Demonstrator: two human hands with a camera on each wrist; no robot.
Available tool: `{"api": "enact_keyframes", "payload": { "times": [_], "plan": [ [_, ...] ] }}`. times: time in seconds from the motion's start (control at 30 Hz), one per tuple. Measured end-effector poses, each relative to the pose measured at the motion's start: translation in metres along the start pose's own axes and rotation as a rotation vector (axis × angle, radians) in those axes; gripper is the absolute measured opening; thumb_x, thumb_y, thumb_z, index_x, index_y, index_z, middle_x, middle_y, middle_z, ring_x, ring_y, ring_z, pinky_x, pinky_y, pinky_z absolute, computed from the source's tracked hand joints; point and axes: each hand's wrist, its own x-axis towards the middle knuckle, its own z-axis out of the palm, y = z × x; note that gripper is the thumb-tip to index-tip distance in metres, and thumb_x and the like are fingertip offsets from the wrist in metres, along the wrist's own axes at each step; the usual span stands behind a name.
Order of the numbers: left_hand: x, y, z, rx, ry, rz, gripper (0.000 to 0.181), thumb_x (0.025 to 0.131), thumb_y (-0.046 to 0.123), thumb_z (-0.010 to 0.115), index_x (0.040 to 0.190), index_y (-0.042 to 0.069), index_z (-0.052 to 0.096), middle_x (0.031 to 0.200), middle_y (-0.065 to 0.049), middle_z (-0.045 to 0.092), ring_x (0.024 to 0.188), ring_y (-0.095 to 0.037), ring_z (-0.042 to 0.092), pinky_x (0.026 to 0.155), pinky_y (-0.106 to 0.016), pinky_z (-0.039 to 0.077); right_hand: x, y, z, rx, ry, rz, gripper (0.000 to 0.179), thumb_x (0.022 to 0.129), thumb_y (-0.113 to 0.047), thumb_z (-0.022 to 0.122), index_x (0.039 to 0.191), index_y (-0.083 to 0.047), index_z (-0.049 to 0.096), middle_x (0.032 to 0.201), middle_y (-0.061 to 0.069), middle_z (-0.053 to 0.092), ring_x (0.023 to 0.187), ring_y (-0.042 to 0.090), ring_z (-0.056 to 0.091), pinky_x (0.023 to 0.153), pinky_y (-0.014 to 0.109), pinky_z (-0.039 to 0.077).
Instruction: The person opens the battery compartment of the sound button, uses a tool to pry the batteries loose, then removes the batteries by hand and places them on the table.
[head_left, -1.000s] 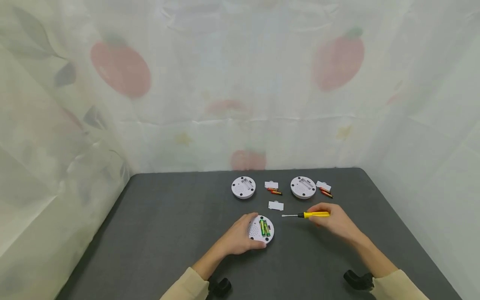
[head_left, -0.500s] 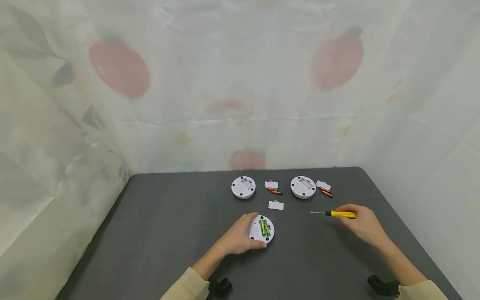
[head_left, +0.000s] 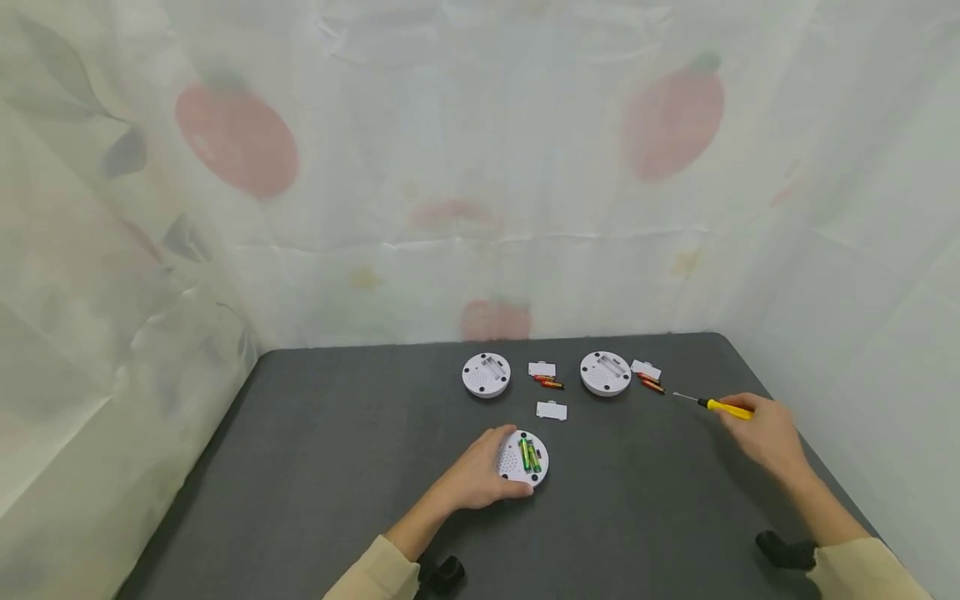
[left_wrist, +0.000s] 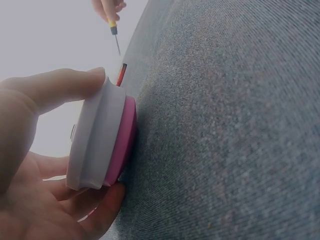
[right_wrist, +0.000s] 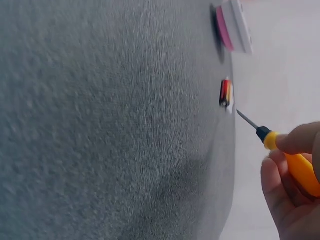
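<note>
My left hand grips a round white device by its rim, thumb on the near side and fingers on the far side. Two green batteries sit in its upturned face, beside a patch of small holes. In the left wrist view, a pink part lies under the white body, facing the table. Over to the right, my right hand holds a screwdriver by its yellow handle, above the table. The metal shaft points left, toward the red batteries.
Two more round white devices, left and right, stand at the back with bare battery slots. Beside each lie a white cover and red batteries. Another white cover lies just beyond the held device. A curtain hangs behind the dark table.
My right hand has moved right and slightly away with the screwdriver, from near the held device toward the table's right side. My left hand and the device have stayed in place.
</note>
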Motion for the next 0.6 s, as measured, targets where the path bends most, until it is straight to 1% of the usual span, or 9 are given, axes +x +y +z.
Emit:
{"api": "enact_keyframes", "payload": {
  "times": [0.1,0.23,0.4,0.5,0.6],
  "plan": [
    [-0.001,0.001,-0.001,0.002,0.002,-0.002,0.092,0.076,0.036,0.087,0.149,0.001,0.043,0.144,-0.015,0.050,0.119,-0.025,0.051,0.102,-0.045,0.041,0.005,0.006,0.000,-0.008,0.025,0.025,0.027,0.095,-0.009,0.066,0.108,0.014,0.068,0.100,0.033,0.066,0.079,0.037,0.060,0.060,0.032,0.045],
    [-0.001,0.002,-0.001,-0.001,-0.001,-0.009,0.092,0.076,0.036,0.087,0.149,0.001,0.043,0.145,-0.015,0.049,0.119,-0.026,0.051,0.101,-0.046,0.041,0.013,0.013,0.001,-0.022,0.053,0.076,0.031,0.096,-0.010,0.064,0.112,0.017,0.065,0.105,0.037,0.064,0.084,0.043,0.061,0.062,0.035,0.047],
    [-0.001,0.002,-0.001,0.004,0.003,-0.012,0.092,0.075,0.036,0.087,0.149,0.001,0.043,0.145,-0.016,0.049,0.119,-0.026,0.051,0.101,-0.046,0.041,0.021,0.023,0.005,-0.040,0.084,0.128,0.032,0.096,-0.009,0.062,0.114,0.018,0.064,0.108,0.038,0.063,0.089,0.046,0.061,0.064,0.035,0.048],
    [-0.001,0.001,0.000,0.006,0.005,-0.012,0.092,0.075,0.036,0.087,0.149,0.002,0.044,0.146,-0.015,0.049,0.120,-0.026,0.051,0.101,-0.046,0.041,0.025,0.030,0.007,-0.051,0.091,0.146,0.032,0.095,-0.007,0.061,0.113,0.019,0.064,0.107,0.039,0.063,0.089,0.048,0.061,0.065,0.039,0.049],
    [-0.002,0.001,0.000,0.007,0.004,-0.012,0.092,0.076,0.037,0.087,0.149,0.002,0.044,0.146,-0.015,0.049,0.120,-0.026,0.051,0.101,-0.046,0.041,0.026,0.036,0.008,-0.080,0.087,0.131,0.031,0.092,-0.006,0.062,0.109,0.020,0.064,0.101,0.038,0.065,0.086,0.048,0.061,0.066,0.046,0.050]
  ]
}}
